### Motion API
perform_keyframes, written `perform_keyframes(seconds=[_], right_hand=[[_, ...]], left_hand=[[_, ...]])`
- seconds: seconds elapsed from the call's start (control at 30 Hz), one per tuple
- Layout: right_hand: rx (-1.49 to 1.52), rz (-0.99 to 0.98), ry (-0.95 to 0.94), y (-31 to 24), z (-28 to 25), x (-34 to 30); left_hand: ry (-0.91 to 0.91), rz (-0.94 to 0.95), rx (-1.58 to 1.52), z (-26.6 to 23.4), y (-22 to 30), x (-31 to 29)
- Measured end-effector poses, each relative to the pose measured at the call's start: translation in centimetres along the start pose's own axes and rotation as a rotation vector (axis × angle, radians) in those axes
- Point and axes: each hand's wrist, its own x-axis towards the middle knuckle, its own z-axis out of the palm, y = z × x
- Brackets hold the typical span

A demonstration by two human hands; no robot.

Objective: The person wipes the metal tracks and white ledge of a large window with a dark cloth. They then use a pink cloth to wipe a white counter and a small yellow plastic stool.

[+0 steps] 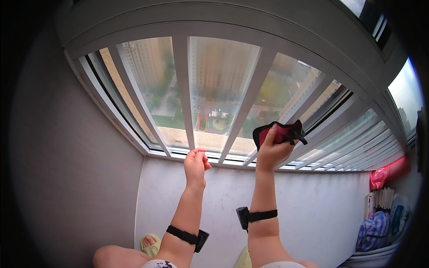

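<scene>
Up high, right hand (271,152) gripping red cloth (278,132), left hand (195,164) fisted

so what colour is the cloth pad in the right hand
Red with black edging and a black strap, held in the right hand; the cloth pad shows in the head view.

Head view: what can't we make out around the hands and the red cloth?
- Red cloth: full shape unclear; the right hand bunches it and covers its lower part.
- Left hand: curled, seen from the back; whether it holds anything is hidden.
- Striped bag at the lower right: contents lost to fisheye rim and darkness.
- Outside the window bars: blurred by hazy glass.
</scene>
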Motion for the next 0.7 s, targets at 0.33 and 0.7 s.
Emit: perform_keyframes(seconds=[0.33, 0.7], right_hand=[[-0.354, 0.391, -0.859, 8.8, -3.3, -17.5], [-0.284, 0.308, -1.218, 3.5, -0.8, -18.7]], left_hand=[[-0.020, -0.007, -0.012, -0.6, 0.1, 0.5], [0.044, -0.004, -0.011, -1.8, 0.1, 1.2]])
